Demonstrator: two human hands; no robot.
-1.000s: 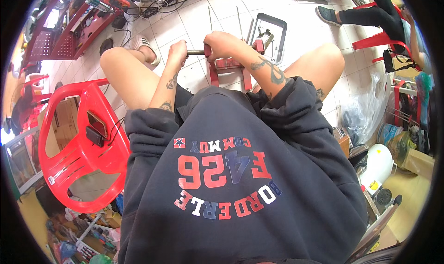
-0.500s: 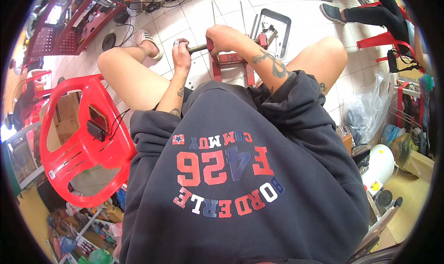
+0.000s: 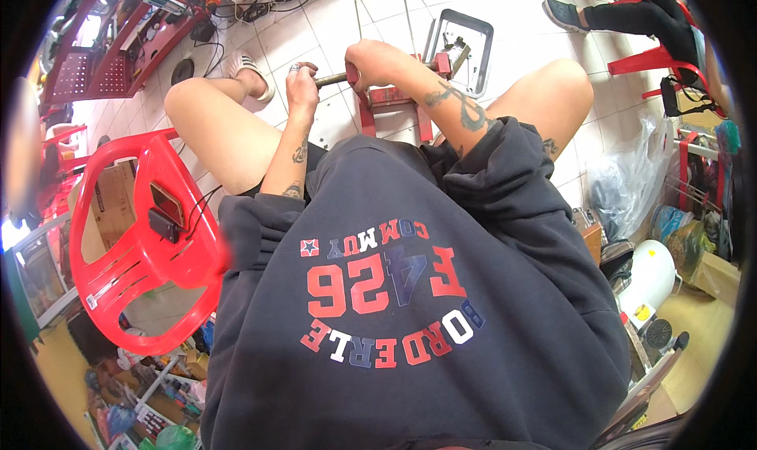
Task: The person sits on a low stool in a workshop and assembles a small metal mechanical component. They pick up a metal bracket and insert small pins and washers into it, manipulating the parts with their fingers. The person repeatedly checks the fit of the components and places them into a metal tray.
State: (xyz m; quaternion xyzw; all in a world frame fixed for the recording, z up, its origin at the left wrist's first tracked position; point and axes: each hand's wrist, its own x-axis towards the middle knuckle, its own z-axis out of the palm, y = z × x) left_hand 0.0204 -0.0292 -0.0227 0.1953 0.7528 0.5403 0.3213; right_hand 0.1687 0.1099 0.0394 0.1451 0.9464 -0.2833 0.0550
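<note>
Rolled round since a second ago, your left hand (image 3: 302,89) now shows its ring, just beside the near-horizontal metal bar's (image 3: 334,78) left end. That bar lies at about half past eleven, at the top of a red metal frame (image 3: 388,97) standing between your knees at twelve o'clock. Your left fingers are curled, but whether they close on the bar I cannot tell. Your right hand (image 3: 367,65) bends over the frame's left upright, its fingers hidden, so I cannot tell its grip either. At one o'clock, just beyond the frame, a dark-rimmed tray (image 3: 481,40) lies on the tiles. Farther out, a red chair (image 3: 177,253) at nine o'clock carries a phone (image 3: 168,200); at three sits a clear plastic bag (image 3: 631,182).
</note>
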